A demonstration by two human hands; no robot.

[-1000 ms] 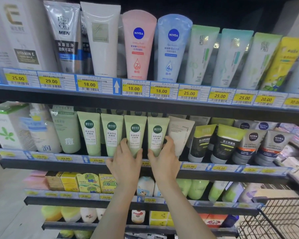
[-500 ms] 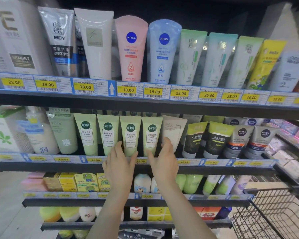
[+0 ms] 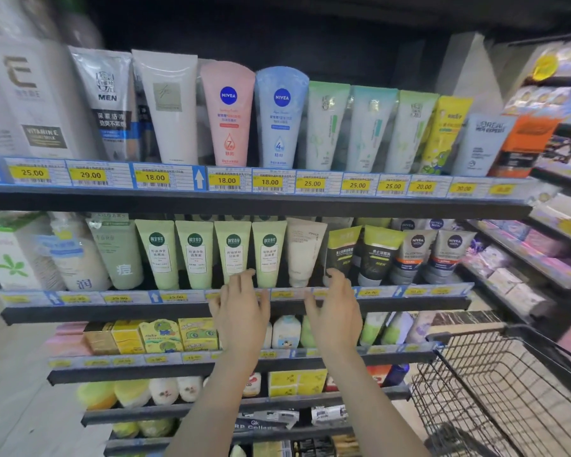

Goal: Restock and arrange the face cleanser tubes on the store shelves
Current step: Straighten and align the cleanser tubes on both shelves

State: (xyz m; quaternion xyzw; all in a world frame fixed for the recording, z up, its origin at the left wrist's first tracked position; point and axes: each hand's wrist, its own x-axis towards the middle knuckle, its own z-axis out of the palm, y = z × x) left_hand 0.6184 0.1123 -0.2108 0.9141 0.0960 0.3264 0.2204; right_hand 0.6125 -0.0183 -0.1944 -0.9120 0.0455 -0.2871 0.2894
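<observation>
1. We see our left hand (image 3: 241, 311) raised in front of the second shelf (image 3: 112, 313), fingers loosely spread and holding nothing, fingertips near the foot of the third of four light green cleanser tubes (image 3: 231, 252).
2. Our right hand (image 3: 335, 311) is beside it, fingers relaxed and apart, empty, just below the white tube (image 3: 302, 250) and the dark yellow-topped men's tube (image 3: 340, 252).
3. The four green tubes stand upright in a row, caps down, behind the price strip (image 3: 119, 296).
4. On the top shelf (image 3: 244, 201) stand a pink Nivea tube (image 3: 228, 113) and a blue Nivea tube (image 3: 279, 117).
5. A black wire basket (image 3: 508, 390) sits at lower right.
</observation>
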